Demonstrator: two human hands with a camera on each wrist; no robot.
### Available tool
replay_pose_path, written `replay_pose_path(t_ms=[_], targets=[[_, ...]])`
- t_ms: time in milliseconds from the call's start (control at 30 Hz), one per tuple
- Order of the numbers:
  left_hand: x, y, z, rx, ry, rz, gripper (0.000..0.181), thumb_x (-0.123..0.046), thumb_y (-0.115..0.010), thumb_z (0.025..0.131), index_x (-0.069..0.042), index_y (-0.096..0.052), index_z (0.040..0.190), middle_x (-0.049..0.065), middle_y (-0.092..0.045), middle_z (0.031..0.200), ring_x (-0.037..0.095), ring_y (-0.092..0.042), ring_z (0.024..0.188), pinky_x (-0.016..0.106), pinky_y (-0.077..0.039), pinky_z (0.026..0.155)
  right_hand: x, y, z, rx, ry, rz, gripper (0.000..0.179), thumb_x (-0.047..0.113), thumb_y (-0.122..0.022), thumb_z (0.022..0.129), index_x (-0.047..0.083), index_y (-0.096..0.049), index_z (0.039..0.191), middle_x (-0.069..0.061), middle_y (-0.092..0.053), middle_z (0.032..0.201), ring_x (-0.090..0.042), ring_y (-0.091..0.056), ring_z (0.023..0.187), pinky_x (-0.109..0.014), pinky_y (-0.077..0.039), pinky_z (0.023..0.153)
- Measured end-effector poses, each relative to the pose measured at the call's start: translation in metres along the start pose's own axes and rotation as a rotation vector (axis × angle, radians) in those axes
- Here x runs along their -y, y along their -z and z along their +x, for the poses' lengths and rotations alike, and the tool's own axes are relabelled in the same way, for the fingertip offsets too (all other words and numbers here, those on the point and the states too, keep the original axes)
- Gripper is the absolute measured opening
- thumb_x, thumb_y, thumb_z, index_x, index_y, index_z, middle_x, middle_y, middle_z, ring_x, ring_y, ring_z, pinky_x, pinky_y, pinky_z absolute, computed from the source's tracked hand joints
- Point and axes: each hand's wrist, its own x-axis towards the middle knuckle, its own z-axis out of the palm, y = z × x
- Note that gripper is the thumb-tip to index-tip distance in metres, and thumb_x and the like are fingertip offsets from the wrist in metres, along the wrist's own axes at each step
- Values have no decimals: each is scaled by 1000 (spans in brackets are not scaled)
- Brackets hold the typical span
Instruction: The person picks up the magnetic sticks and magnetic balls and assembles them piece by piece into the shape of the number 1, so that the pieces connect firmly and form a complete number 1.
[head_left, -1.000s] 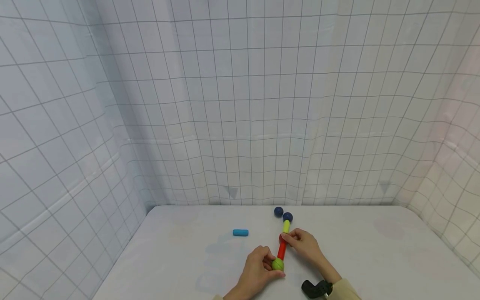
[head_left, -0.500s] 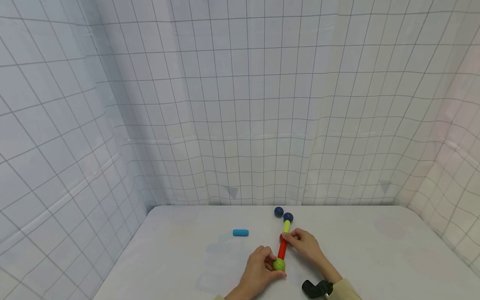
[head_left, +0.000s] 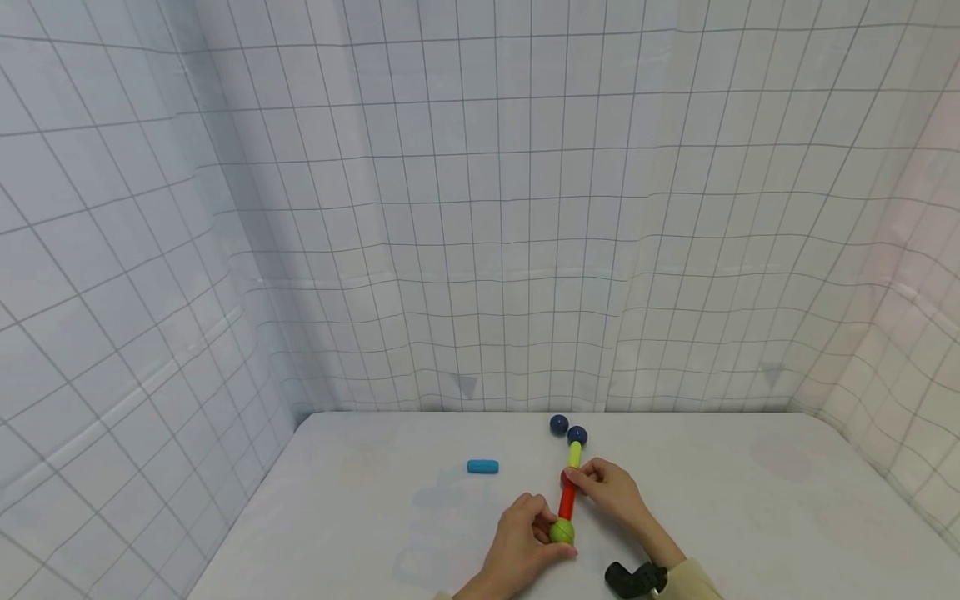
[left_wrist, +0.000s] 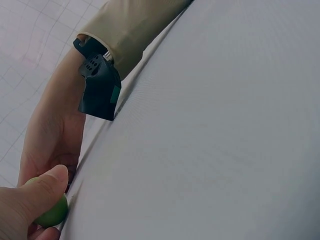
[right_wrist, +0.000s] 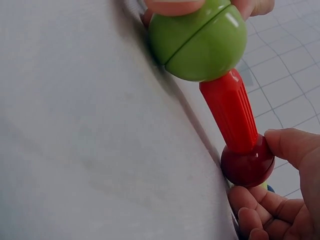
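A chain of balls and rods lies on the white table. At its near end, my left hand (head_left: 517,542) pinches a green ball (right_wrist: 200,42) between thumb and fingers. The green ball meets one end of a red rod (right_wrist: 231,111). My right hand (head_left: 611,492) pinches the dark red ball (right_wrist: 247,162) at the rod's other end. Beyond that ball runs a yellow-green rod (head_left: 574,454), with a dark blue ball (head_left: 577,435) at its far end. In the left wrist view, the thumb covers part of the green ball.
Another dark blue ball (head_left: 558,425) sits beside the chain's far end, near the table's back edge. A blue rod (head_left: 483,467) lies apart to the left. Gridded white curtains (head_left: 495,250) surround the table (head_left: 337,517). A black wrist device (head_left: 636,579) is on the right wrist.
My left hand and the green ball have shifted slightly to the right, bringing the red rod's near end along. The right hand keeps its hold on the dark red ball, almost still.
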Motion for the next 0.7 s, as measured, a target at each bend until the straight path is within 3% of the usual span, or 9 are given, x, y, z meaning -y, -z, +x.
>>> replay_pose_path(t_ms=[467, 700], targets=[[-1, -3, 0, -12, 16, 39, 36, -27, -86, 67, -17, -56, 85, -9, -46, 80, 0, -52, 67, 17, -48, 61, -1, -1, 0, 3, -14, 7, 31, 39, -69, 85, 10, -63, 78, 5, -53, 63, -11, -44, 59, -25, -32, 53], [0, -4, 1, -10, -3, 32, 36, -25, -86, 68, -17, -56, 85, -9, -47, 80, 1, -52, 68, 17, -48, 61, -1, 1, -2, -20, 56, 19, 35, 43, -67, 85, 10, -61, 76, 6, -52, 62, -11, -43, 56, -25, -31, 51]])
